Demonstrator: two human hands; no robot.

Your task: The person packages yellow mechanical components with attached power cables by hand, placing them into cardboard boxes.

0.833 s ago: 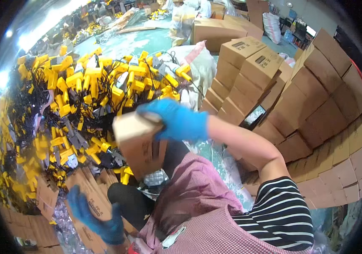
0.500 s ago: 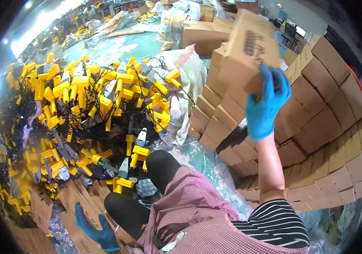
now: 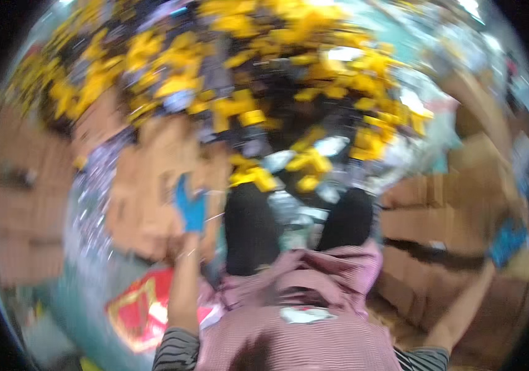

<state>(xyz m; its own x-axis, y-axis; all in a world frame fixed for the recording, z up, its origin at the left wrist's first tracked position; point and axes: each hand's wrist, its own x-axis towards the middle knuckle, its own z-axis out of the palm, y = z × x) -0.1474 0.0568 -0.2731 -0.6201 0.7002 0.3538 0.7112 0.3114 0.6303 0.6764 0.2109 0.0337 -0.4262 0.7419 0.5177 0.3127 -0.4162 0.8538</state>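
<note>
Motion blurs the whole view. My left hand [image 3: 191, 207], in a blue glove, is over the flat folded cardboard cartons [image 3: 144, 198] left of my knees. Its thumb and fingers look apart; whether it touches the cardboard is unclear. Far out to the right, my blue-gloved right hand [image 3: 508, 243] is against the stack of brown cardboard boxes [image 3: 425, 207]. Its fingers are smeared, so I cannot make out whether it holds a box. Beyond my knees lies a heap of yellow-handled tools [image 3: 314, 164] with grey parts and dark cords.
Clear plastic wrapping [image 3: 91, 198] lies left of the flat cartons, with more brown cardboard [image 3: 26, 167] at the far left. A red and gold bag or package [image 3: 144, 309] is beside my left forearm. A whitish sack [image 3: 422, 145] borders the heap at right.
My view has swung down and left. My right arm, raised with a box, is now low at the right by the stacked boxes. My left hand remains over the flat cartons.
</note>
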